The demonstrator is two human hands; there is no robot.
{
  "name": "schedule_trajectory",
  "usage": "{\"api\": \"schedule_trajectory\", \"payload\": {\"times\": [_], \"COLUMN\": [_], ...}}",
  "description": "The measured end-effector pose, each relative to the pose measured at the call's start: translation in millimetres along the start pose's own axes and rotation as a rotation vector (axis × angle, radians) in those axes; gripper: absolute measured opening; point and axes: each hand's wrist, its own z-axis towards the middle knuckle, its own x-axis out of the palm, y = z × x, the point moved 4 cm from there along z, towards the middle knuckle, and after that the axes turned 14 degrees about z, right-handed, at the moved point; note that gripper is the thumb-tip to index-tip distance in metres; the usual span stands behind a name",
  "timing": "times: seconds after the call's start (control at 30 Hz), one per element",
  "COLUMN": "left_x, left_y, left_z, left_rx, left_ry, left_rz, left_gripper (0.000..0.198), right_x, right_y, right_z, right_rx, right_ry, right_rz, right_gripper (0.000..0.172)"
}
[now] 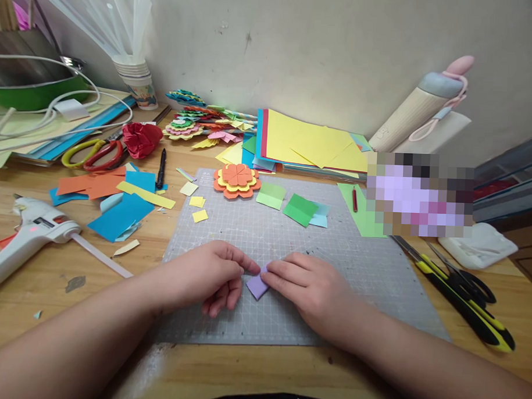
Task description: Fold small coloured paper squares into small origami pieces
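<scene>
A small folded purple paper [258, 286] lies on the grey cutting mat [358, 307] between my two hands. My right hand [309, 285] holds it down, fingers together over its right side; the thumb is hidden. My left hand [224, 273] reaches in from the left, its index fingertip at the paper's top edge. The other left fingers hang loosely curled and apart, with nothing in them. Beyond the hands are a layered orange and yellow paper flower [237, 181], a creased light green square [270, 195], a dark green square [300, 210] and small yellow pieces [199, 215].
At left are a hot glue gun [42, 226], blue paper scraps [121, 215], red and yellow scissors [97, 154] and a black pen [162, 168]. Stacked coloured paper [303, 137] sits by the wall. A utility knife [463, 305] and black scissors [468, 282] lie at right.
</scene>
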Motion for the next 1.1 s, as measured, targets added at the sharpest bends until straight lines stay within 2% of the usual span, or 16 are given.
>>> {"api": "schedule_trajectory", "payload": {"times": [0.23, 0.3, 0.37, 0.47, 0.57, 0.67, 0.77, 0.93, 1.1], "left_x": [1.2, -0.4, -5.0, -6.1, 2.1, 6.0, 5.9, 2.8, 4.4], "left_y": [-2, -3, -5, -13, -16, -16, -16, -15, -13], "left_z": [-3, -5, -7, -11, -12, -10, -7, 0, 4], "left_rx": [-0.013, -0.027, 0.01, 0.215, 0.384, 0.404, 0.41, 0.444, 0.384], "left_ry": [-0.001, -0.048, -0.195, -0.4, -0.415, -0.432, -0.495, -0.686, -0.727], "left_rz": [0.058, 0.144, 0.335, 0.705, 0.983, 1.143, 1.143, 0.99, 0.957], "left_gripper": [0.044, 0.043, 0.038, 0.027, 0.025, 0.022, 0.016, 0.008, 0.01], "right_x": [1, 1, 0, -1, -3, -4, -4, -7, -9], "right_y": [0, 0, 0, 0, 1, 1, 2, 3, 4], "right_z": [0, 1, 1, 1, 2, 3, 3, 3, 4], "right_rx": [-0.002, 0.006, 0.011, 0.01, 0.017, 0.032, 0.049, 0.064, 0.088], "right_ry": [0.046, 0.061, 0.076, 0.089, 0.081, 0.067, 0.068, 0.045, 0.001], "right_rz": [-0.026, -0.034, -0.027, -0.009, 0.012, 0.051, 0.076, 0.121, 0.193], "right_gripper": [0.03, 0.031, 0.033, 0.035, 0.036, 0.035, 0.035, 0.034, 0.029]}}
